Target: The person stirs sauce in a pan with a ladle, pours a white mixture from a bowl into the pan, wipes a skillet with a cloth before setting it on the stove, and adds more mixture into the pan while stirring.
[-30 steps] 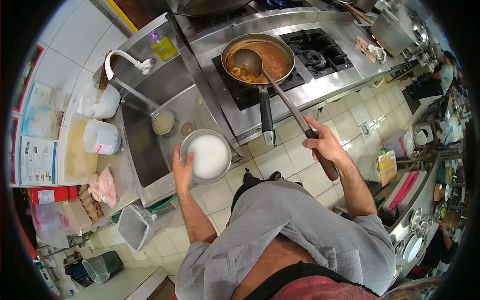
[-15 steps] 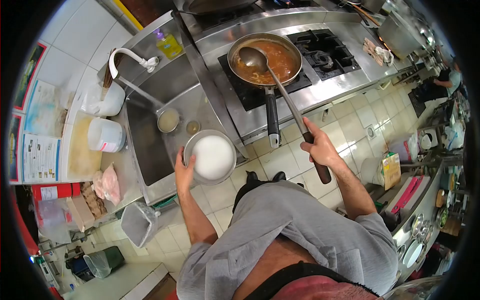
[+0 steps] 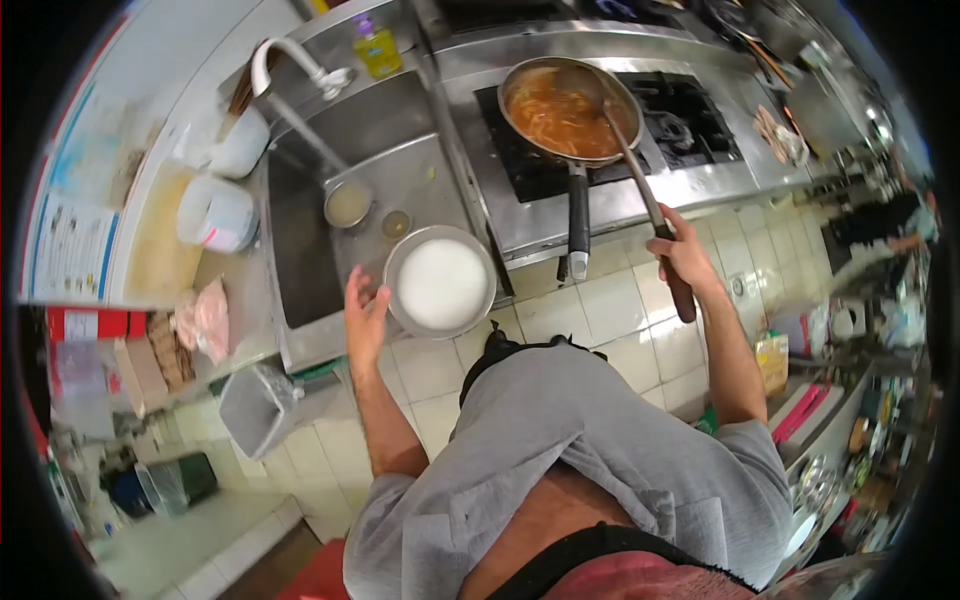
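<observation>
1 ladle (image 3: pixel 636 172), slanting lengthwise from the pan (image 3: pixel 545 153) to the clamped fingers of the right hand (image 3: pixel 682 254); 1 white-filled bowl (image 3: pixel 482 308), just right of the left hand (image 3: pixel 366 312), whose fingers stand apart, contact uncertain.

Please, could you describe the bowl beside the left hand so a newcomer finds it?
Find the steel sink left of the stove. By its near right corner, beside the left hand, is a round bowl. Unlike the two smaller containers in the sink, it holds something white.
</observation>
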